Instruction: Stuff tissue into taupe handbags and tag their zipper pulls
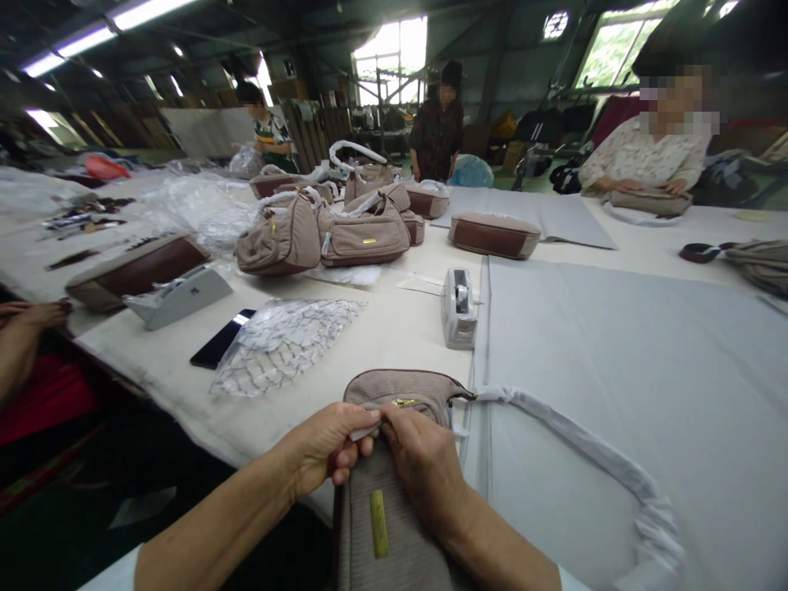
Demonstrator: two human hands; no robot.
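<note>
A taupe ribbed handbag (403, 382) lies at the table's front edge, below both hands. It has a gold plate (378, 524) on its front and a gold zipper (405, 403) near the top. My left hand (332, 450) is closed, pinching a small white slip (364, 431) between thumb and fingers. Beside it, my right hand (424, 464) is closed in a pinch at the bag's pocket, its fingertips meeting the left ones; what they grip is hidden. The bag's strap (579, 431), wrapped in white material, curves away to the right.
A tape dispenser (459, 312) stands ahead, with a second dispenser (185, 297) to the left. Near a phone (222, 338) lies a patterned plastic bag (283, 345). Several handbags (366, 234) stand farther back. Grey sheets (634, 369) cover the right side. Co-workers surround the table.
</note>
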